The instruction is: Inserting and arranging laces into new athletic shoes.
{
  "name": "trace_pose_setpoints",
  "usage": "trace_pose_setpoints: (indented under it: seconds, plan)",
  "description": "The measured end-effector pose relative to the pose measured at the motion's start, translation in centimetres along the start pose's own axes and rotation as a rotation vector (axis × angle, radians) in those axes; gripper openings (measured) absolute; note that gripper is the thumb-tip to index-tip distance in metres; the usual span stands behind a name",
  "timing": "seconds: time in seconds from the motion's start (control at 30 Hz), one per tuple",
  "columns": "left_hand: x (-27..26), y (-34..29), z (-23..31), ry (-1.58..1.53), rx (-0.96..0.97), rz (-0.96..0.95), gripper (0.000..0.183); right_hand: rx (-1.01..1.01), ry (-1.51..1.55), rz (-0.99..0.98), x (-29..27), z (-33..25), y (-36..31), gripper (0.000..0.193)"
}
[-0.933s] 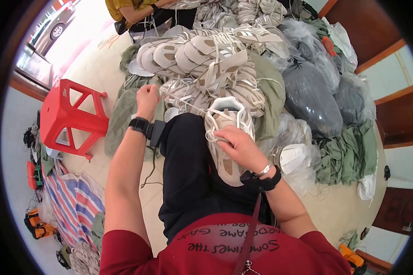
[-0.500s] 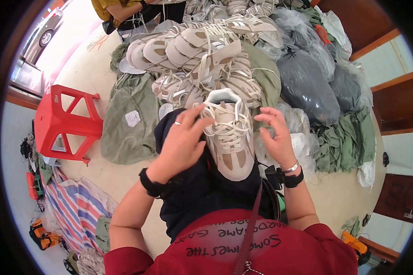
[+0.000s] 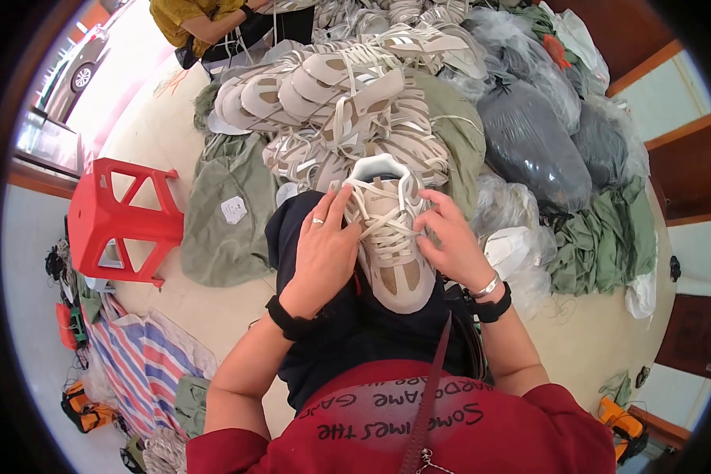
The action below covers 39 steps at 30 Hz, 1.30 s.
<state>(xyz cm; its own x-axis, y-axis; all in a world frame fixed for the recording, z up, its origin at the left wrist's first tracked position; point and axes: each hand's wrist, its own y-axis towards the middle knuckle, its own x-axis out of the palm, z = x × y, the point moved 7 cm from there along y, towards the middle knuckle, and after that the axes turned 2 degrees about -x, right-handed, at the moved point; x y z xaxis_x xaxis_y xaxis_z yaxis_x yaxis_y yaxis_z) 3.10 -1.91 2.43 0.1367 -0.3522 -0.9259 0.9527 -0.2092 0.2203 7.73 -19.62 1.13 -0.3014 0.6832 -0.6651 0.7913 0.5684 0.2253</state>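
Observation:
A beige and tan sneaker (image 3: 400,287) rests on my dark-trousered lap, toe toward me, its cream laces (image 3: 389,227) crossed through the eyelets. My left hand (image 3: 329,251) presses against its left side, two fingertips by the upper eyelets and the thumb near the laces. On the opposite side, my right hand (image 3: 453,243) has curled fingers touching the lace edge. Between them the two hands hold the sneaker. The undersides of my fingers are partly hidden, so any pinch on a lace end is unclear. Just beyond lies a heap of similar sneakers (image 3: 316,83).
To the left a red plastic stool (image 3: 126,220) stands beside a green cloth sack (image 3: 227,237). Dark and clear plastic bags (image 3: 533,150) and green fabric (image 3: 600,245) lie at right. A person in a yellow top (image 3: 205,24) sits at the far left. Striped sheeting (image 3: 146,359) covers floor at lower left.
My right hand has moved left and now touches the sneaker's laces. My left hand has shifted slightly right, with its fingers straighter along the shoe's side.

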Motion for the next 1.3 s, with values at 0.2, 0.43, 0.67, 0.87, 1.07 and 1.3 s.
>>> trace_pose_setpoints:
  seconds: [0.2, 0.43, 0.67, 0.87, 1.07, 1.3]
  plan:
    - [0.3, -0.9, 1.6, -0.086, -0.033, -0.02, 0.014, -0.045, 0.021, -0.045, -0.4, 0.0, -0.2, 0.014]
    - [-0.3, -1.4, 2.3, -0.087, -0.042, -0.034, 0.014, -0.073, 0.068, -0.056, -0.2, -0.3, -0.3, 0.011]
    - [-0.8, -2.2, 2.1, -0.139, -0.09, -0.065, 0.049, 0.09, 0.261, 0.095, -0.3, 1.9, -3.2, 0.04]
    - [-1.5, -2.6, 4.9, -0.229, -0.051, -0.093, 0.067, 0.373, 0.213, -0.075, 1.1, 5.5, -7.4, 0.042]
    - [0.0, -2.8, 7.6, -0.259, 0.058, -0.26, 0.075, 0.345, 0.258, -0.141, 1.4, 4.9, -7.1, 0.049]
    - [0.7, -2.7, 8.5, -0.234, 0.103, -0.331, 0.079, 0.317, 0.232, -0.077, 2.1, 4.8, -7.2, 0.068]
